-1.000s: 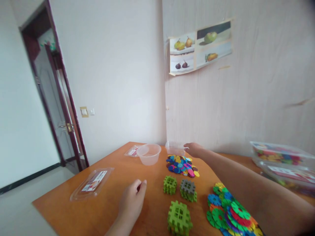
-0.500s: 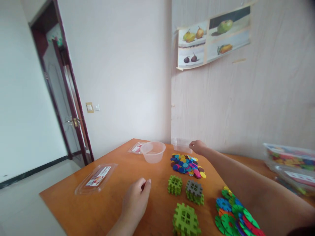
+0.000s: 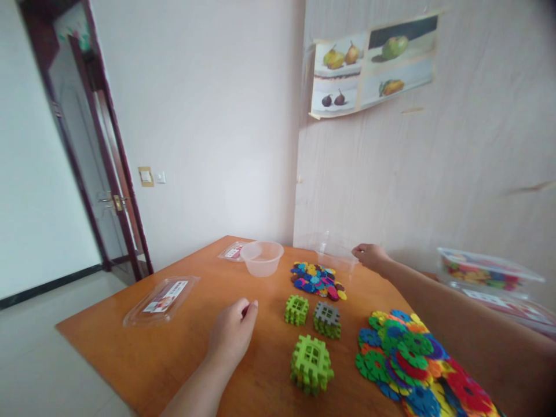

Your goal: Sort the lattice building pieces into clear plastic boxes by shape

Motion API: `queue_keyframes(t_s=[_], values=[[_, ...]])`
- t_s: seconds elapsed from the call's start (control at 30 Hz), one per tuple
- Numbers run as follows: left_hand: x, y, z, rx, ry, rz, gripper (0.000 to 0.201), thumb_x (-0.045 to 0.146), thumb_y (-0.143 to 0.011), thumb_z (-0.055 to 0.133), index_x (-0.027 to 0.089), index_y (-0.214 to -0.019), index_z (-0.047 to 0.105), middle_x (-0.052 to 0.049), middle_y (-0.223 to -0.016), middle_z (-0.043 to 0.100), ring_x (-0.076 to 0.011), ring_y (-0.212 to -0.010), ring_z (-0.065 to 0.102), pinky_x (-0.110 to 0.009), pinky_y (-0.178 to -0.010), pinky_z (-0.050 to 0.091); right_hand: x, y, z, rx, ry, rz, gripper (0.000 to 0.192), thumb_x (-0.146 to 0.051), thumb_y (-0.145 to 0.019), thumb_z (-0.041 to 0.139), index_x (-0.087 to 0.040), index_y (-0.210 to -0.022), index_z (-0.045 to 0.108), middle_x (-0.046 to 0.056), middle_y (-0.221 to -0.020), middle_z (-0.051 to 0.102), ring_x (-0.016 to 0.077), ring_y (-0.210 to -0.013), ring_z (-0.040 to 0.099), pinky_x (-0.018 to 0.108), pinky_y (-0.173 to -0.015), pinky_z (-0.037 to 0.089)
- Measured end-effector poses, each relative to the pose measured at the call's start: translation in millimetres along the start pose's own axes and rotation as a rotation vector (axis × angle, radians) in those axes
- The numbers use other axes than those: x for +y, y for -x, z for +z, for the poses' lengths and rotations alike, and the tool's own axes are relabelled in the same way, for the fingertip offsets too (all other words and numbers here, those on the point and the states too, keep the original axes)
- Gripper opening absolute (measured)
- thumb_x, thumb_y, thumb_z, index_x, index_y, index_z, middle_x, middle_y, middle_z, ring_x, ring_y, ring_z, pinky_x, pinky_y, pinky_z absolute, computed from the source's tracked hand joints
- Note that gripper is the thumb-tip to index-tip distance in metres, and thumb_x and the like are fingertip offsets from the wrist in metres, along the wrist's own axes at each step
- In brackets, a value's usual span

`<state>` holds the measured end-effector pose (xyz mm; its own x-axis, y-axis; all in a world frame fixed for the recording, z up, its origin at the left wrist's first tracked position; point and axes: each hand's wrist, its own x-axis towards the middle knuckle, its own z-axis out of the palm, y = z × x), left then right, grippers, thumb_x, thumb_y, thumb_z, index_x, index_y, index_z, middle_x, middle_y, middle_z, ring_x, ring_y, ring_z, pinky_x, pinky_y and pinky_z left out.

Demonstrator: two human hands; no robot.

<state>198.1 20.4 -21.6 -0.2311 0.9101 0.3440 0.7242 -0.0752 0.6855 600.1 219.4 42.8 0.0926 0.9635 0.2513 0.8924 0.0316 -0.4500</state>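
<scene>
Right hand (image 3: 372, 255) is clamping the right side of the clear box (image 3: 336, 258), fingers together; left hand (image 3: 234, 333) is curling into a loose fist, contents I am not making out. I am seeing the orange table (image 3: 186, 353) spreading beneath everything. Big discs (image 3: 408, 356) are heaping under the right forearm. Box is showing near the wall, beyond the small discs (image 3: 316, 279). Bowl (image 3: 262, 259) is standing left of it. Three blocks (image 3: 311, 364) are sitting between left hand and big discs.

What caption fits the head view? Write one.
Right hand grips a clear container; left hand curls over the orange tabletop.
</scene>
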Motion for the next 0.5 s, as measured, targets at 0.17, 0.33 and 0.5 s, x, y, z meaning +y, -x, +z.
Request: queue_keyframes(t_s=[0.17, 0.33, 0.5], values=[[-1, -2, 0.3, 0.003, -0.001, 0.001, 0.045, 0.054, -0.089, 0.044, 0.021, -0.059, 0.036, 0.004, -0.052, 0.04, -0.0128, -0.052, 0.039, -0.029, -0.054, 0.017, 9, 14, -19, 0.058, -0.03, 0.012, 0.034, -0.037, -0.088, 0.053, -0.015, -0.102, 0.074, 0.008, -0.078, 0.072, 0.0153, -0.063, 0.061, 0.024, -0.057, 0.042], [-1, -3, 0.1, 0.027, 0.003, 0.0, 0.044, 0.053, -0.09, 0.043, 0.022, -0.059, 0.035, 0.004, -0.052, 0.039, -0.0131, -0.052, 0.04, -0.028, -0.054, 0.017, -5, 34, -43, 0.145, -0.053, -0.061, 0.038, -0.041, -0.091, 0.047, -0.016, -0.107, 0.072, 0.008, -0.083, 0.072, 0.0174, -0.071, 0.063, 0.025, -0.062, 0.044], [-3, -6, -0.2, 0.077, 0.047, 0.005, 0.043, 0.052, -0.089, 0.043, 0.022, -0.059, 0.037, 0.004, -0.051, 0.041, -0.0138, -0.052, 0.04, -0.028, -0.053, 0.019, -47, 82, -60, 0.202, -0.054, -0.273, 0.035, -0.041, -0.093, 0.047, -0.022, -0.109, 0.071, 0.006, -0.098, 0.071, 0.0184, -0.088, 0.064, 0.025, -0.079, 0.046]])
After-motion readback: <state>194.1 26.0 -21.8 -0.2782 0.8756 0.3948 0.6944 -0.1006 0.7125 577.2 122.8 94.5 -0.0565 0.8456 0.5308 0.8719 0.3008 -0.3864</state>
